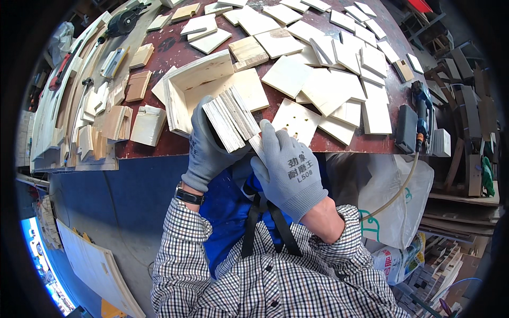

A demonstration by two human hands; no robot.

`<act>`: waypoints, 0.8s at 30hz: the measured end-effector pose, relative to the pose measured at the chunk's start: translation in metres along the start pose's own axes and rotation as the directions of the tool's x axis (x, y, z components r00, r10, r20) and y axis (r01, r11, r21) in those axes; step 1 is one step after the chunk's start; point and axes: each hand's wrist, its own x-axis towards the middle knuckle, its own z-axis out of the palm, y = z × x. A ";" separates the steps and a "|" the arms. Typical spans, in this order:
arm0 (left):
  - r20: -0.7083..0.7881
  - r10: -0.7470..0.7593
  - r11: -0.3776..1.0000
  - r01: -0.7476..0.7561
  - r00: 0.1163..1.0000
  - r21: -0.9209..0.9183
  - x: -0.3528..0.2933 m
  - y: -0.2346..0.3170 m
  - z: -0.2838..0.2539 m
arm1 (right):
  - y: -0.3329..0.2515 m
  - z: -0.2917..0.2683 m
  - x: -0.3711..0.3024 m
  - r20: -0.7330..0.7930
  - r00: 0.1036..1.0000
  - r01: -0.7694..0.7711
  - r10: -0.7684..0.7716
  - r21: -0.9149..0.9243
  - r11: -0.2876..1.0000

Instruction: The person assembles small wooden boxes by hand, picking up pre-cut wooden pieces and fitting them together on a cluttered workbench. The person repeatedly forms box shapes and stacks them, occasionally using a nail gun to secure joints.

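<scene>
Plywood stack [229, 120] clamped in left grip [203, 153], frame centre; small wooden piece [257, 146] pinched in right grip [289, 167]; narrow strip of worktop [368, 143] showing along front edge, right of centre.

We are in a woodworking workshop: before us, 1 dark red worktable [161, 59] lies strewn with cut wooden panels [287, 74] beside 1 open plywood box [204, 73]. We see 1 blue-and-black tool [421, 103] with a hose [401, 193] at the table's right edge, and beyond it, wooden boards [471, 114] crowd together.
</scene>
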 end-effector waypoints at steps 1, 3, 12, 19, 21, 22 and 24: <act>0.003 0.000 1.000 0.000 1.000 -0.003 0.000 0.000 0.000 | 0.000 -0.001 0.000 0.002 1.000 -0.001 0.001 -0.003 1.000; 0.009 0.008 1.000 -0.008 1.000 0.009 0.000 -0.001 0.000 | 0.000 -0.002 0.000 0.005 1.000 -0.006 0.006 -0.009 1.000; -0.018 0.066 0.993 -0.064 0.998 0.094 0.002 0.002 -0.001 | 0.001 -0.001 -0.002 -0.013 1.000 -0.002 0.002 0.004 1.000; 0.023 -0.014 0.999 0.015 1.000 -0.029 0.001 0.001 -0.001 | 0.021 -0.018 0.009 0.114 0.990 0.061 -0.079 0.150 0.987; 0.043 0.002 1.000 -0.001 0.999 -0.010 0.004 0.003 -0.004 | 0.034 -0.023 0.022 0.244 0.968 -0.034 -0.060 0.364 0.931; 0.052 0.008 1.000 -0.008 0.999 0.002 0.005 0.005 -0.006 | 0.037 -0.028 0.025 0.269 0.962 -0.086 -0.052 0.476 0.875; 0.142 -0.082 0.990 0.097 0.986 -0.105 0.012 0.017 -0.014 | 0.050 -0.034 0.028 0.347 0.938 -0.211 -0.012 0.597 0.774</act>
